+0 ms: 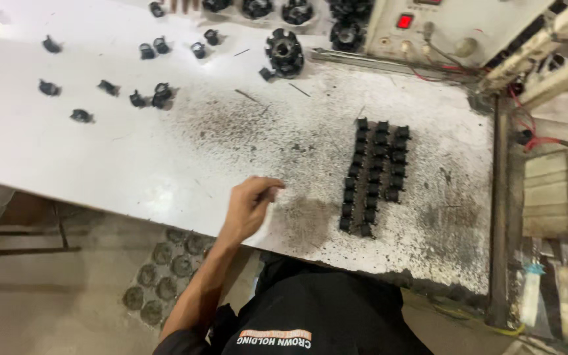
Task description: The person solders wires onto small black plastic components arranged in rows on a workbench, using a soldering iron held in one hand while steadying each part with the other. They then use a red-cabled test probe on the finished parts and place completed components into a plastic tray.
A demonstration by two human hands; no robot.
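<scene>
Head view: left hand (250,205) near black parts (374,174).

White worktable (100,151) w/ dark grime, control panel (455,26) behind – concrete floor (47,296)

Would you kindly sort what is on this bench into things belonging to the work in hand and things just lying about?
In hand:
- left hand, resting closed at the table edge
- rows of small black parts, nearest it

Lying about:
- scattered black parts at far left
- round black piece
- control box with red switch
- grey discs below the table
</scene>
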